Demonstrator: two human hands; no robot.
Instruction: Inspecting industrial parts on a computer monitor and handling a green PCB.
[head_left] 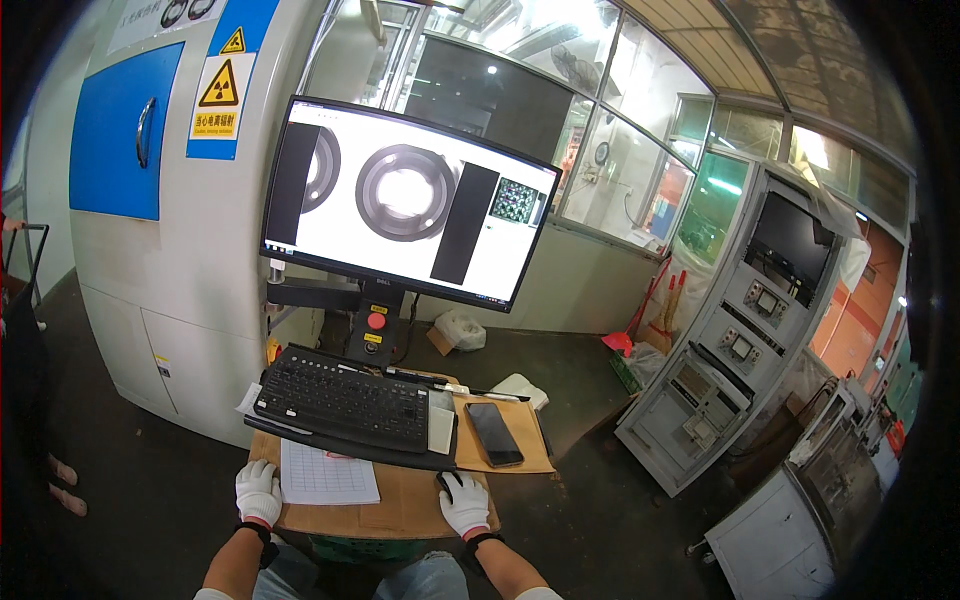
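Observation:
My left hand (259,492), in a white knit glove, rests on the left edge of a brown board-topped table (410,515). Its fingers lie on the surface beside a printed grid sheet (325,474) and hold nothing. Over at the table's right edge, my right hand (466,506), gloved the same way, lies over a black computer mouse (449,484). Above the sheet is a black keyboard (345,400), tilted on its support. A large monitor (405,200) displays grey ring-shaped pictures on white. To the right of the keyboard lies a dark smartphone (494,435).
A tall grey cabinet (190,290) with a blue door (128,135) and warning signs stands left. Below the monitor is a red button (376,321). An instrument rack (735,335) stands right, with a metal bench (800,510) nearer. At far left, another person's feet (66,485) show.

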